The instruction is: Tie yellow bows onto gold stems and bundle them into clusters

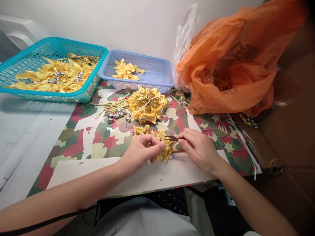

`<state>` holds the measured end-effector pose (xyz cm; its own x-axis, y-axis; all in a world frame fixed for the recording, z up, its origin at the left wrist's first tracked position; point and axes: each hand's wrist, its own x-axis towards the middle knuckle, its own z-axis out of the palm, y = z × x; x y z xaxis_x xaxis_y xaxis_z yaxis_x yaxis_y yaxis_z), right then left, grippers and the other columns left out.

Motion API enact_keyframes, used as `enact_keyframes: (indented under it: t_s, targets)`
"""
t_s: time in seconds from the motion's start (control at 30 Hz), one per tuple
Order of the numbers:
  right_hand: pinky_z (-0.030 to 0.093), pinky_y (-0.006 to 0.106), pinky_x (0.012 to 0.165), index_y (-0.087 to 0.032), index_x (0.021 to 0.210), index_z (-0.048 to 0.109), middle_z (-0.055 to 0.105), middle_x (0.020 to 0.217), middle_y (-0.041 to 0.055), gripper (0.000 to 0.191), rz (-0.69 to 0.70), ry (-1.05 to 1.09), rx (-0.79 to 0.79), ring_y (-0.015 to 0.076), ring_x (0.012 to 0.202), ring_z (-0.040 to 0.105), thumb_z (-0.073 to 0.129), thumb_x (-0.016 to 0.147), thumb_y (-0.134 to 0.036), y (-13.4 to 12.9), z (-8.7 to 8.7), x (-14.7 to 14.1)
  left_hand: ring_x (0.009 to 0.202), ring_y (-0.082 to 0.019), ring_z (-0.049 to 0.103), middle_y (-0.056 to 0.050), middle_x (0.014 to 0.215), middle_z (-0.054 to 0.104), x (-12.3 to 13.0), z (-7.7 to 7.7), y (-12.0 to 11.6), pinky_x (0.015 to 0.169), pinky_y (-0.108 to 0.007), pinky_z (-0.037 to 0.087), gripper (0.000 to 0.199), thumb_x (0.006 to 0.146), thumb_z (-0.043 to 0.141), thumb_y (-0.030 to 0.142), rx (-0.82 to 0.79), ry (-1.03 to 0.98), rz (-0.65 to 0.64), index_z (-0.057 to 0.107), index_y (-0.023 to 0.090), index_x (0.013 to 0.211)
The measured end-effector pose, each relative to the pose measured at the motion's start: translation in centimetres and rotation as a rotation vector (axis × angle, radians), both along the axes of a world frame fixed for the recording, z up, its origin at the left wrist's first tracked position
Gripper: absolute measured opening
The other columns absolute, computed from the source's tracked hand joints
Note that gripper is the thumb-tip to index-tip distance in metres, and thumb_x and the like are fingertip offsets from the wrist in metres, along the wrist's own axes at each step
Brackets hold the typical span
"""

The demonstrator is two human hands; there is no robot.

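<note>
Fingers busy on both sides: loose yellow bows left over in teal basket, one tied bundle beyond apparently done, left hand pinching yellow cluster just nearer, seemingly unfinished, right hand grasping dark snips, blades at cluster.

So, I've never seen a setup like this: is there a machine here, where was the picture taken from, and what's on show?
There's no machine: a person works bare-handed, filmed by a camera worn on the head, looking forward and down. The left hand pinches at a near cluster of yellow, ribbon-like pieces; the right hand holds a dark, two-pronged tool, its tips over that cluster in this view. Behind it, on the patterned table cover, lie another cluster with a shiny gold centre and small silvery pieces. Farther back stand a turquoise basket and a blue basket, both holding more yellow pieces, with an orange bag to the right.
</note>
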<state>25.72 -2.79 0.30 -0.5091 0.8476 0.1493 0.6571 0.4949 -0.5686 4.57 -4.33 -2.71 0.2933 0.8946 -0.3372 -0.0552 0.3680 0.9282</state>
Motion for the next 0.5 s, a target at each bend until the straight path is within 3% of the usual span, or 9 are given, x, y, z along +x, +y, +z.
enact_keyframes:
  t_s: [0.17, 0.5]
  targets:
    - [0.034, 0.028, 0.062, -0.017, 0.084, 0.063, 0.063, 0.076, 0.003, 0.03, 0.008, -0.094, 0.09, 0.0154, 0.071, 0.054, 0.042, 0.099, -0.035, 0.05, 0.01, -0.15, 0.04, -0.006, 0.043, 0.005, 0.043, 0.051, 0.0, -0.02, -0.05, 0.041, -0.018, 0.038, 0.027, 0.074, 0.071, 0.036, 0.008, 0.008, -0.006, 0.057, 0.018, 0.059]
    - [0.031, 0.028, 0.06, -0.019, 0.075, 0.06, 0.061, 0.073, 0.0015, 0.032, -0.009, -0.08, 0.075, 0.014, 0.068, 0.053, 0.043, 0.098, -0.034, 0.23, -0.05, -0.31, 0.039, -0.006, 0.042, 0.006, 0.042, 0.051, -0.01, 0.11, -0.01, 0.04, -0.018, 0.037, 0.026, 0.072, 0.071, 0.035, 0.002, 0.011, -0.002, 0.057, 0.018, 0.059]
